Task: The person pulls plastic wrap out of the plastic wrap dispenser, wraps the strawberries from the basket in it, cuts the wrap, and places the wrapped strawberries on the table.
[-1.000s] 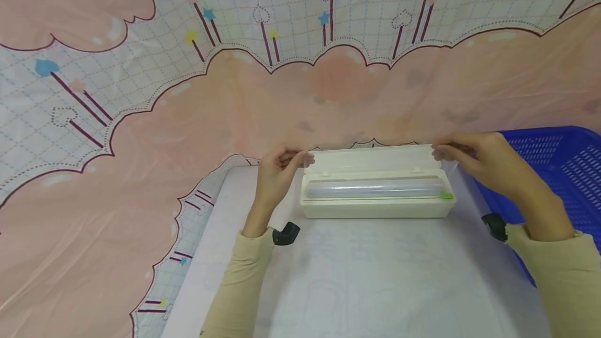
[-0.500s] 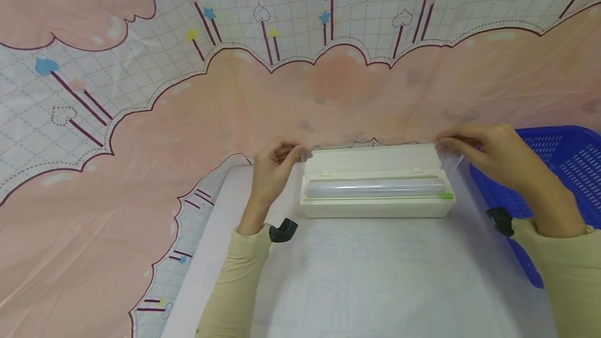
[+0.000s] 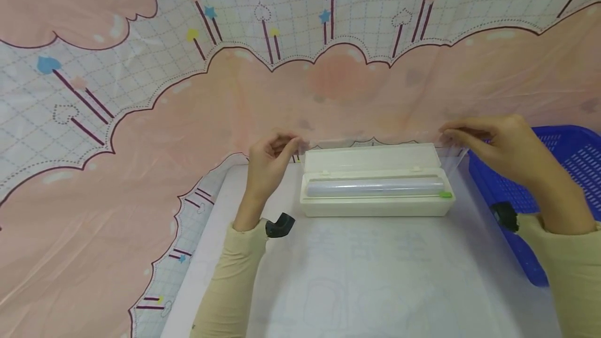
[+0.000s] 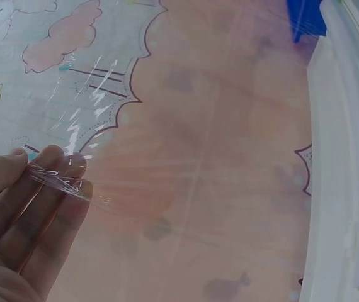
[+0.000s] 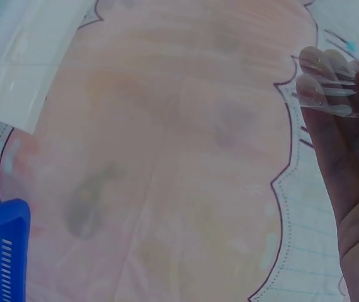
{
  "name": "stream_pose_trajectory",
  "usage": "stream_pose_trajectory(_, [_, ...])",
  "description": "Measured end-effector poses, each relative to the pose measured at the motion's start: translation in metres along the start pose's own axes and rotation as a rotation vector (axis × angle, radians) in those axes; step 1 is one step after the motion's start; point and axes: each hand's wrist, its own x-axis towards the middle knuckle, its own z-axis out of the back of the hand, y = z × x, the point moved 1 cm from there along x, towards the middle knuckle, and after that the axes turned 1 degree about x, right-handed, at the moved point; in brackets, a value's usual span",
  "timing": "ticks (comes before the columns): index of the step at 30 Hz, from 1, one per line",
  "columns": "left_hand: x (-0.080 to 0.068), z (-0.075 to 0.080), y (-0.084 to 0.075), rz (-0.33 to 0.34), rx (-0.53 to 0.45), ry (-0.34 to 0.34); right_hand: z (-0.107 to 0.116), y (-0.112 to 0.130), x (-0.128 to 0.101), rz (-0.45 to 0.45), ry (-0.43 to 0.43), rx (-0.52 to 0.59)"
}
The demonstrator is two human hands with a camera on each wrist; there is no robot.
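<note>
Across the whole scene spreads a pink and white patterned cloth [image 3: 141,171] printed with clouds, grid lines and small hearts and stars on stems, and it covers the surface behind and to the left of the work. Nearer the person lies a pale white mat [image 3: 375,275], and on it sits a cream dispenser box [image 3: 375,206] with its lid [image 3: 371,158] swung open toward the far side. Inside the box a roll of clear film [image 3: 373,188] lies lengthwise, with a small green tab [image 3: 446,195] at its right end. At the right edge of the mat stands a blue plastic basket [image 3: 563,171], partly behind the person's right forearm.

A sheet of clear film [image 4: 186,189] is drawn out from the roll and held up beyond the open lid, so the pink cloth shows through it in both wrist views. The left hand [image 3: 267,168] pinches the sheet's left corner between thumb and curled fingers, just left of the lid; in the left wrist view the film bunches into shiny wrinkles at the fingertips [image 4: 66,179]. The right hand [image 3: 502,150] pinches the right corner, just above and to the right of the lid's right end, with the film creased across its fingertips [image 5: 324,88]. Both forearms wear beige sleeves [image 3: 230,280], and a small black device [image 3: 279,224] sits at each wrist.
</note>
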Motion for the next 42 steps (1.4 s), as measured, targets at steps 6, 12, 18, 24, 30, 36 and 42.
stream_pose_trajectory(6, [0.002,0.003,-0.007,-0.021,-0.009,0.003,0.004,0.004,0.002,0.048,-0.04,-0.011])
stream_pose_trajectory(12, [0.006,0.006,-0.015,-0.064,0.012,0.008,0.007,0.008,0.003,0.084,-0.096,-0.021])
stream_pose_trajectory(18, [0.01,0.008,-0.022,-0.107,0.046,0.003,0.012,0.01,0.005,0.125,-0.121,0.001])
stream_pose_trajectory(24, [0.014,0.011,-0.026,-0.125,-0.006,0.004,0.015,0.011,0.008,0.172,-0.151,0.017])
stream_pose_trajectory(30, [0.015,0.013,-0.031,-0.127,-0.008,-0.011,0.016,0.012,0.009,0.182,-0.179,0.024])
stream_pose_trajectory(36, [0.016,0.013,-0.034,-0.148,-0.014,-0.014,0.017,0.014,0.01,0.171,-0.184,0.046])
stream_pose_trajectory(42, [0.018,0.014,-0.04,-0.175,-0.021,-0.021,0.02,0.017,0.011,0.129,-0.215,0.043])
